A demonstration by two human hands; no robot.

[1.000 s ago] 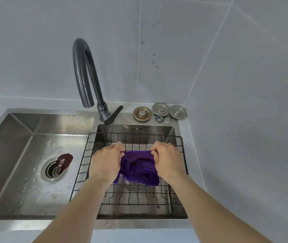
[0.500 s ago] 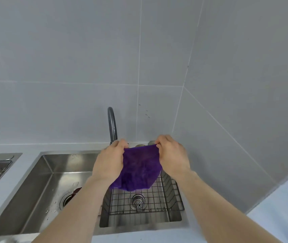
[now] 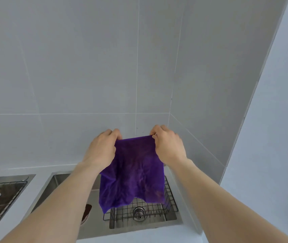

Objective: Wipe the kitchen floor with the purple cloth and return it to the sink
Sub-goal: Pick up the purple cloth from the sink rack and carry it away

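Note:
The purple cloth (image 3: 132,172) hangs spread out in the air above the steel sink (image 3: 145,223). My left hand (image 3: 103,148) pinches its top left corner and my right hand (image 3: 167,144) pinches its top right corner, both raised in front of the tiled wall. The cloth's lower edge dangles over the black wire rack (image 3: 143,213) that sits in the sink's right basin. The cloth hides the tap.
A drain (image 3: 139,211) shows under the rack. A dark red strainer piece (image 3: 86,211) lies in the left basin beside my left forearm. A second steel basin (image 3: 3,193) with dishes is at the far left. Grey tiled walls meet in a corner behind the sink.
Both hands have lifted the cloth up from the wire rack and pulled it open, so it hangs flat. The view has tilted upward toward the wall.

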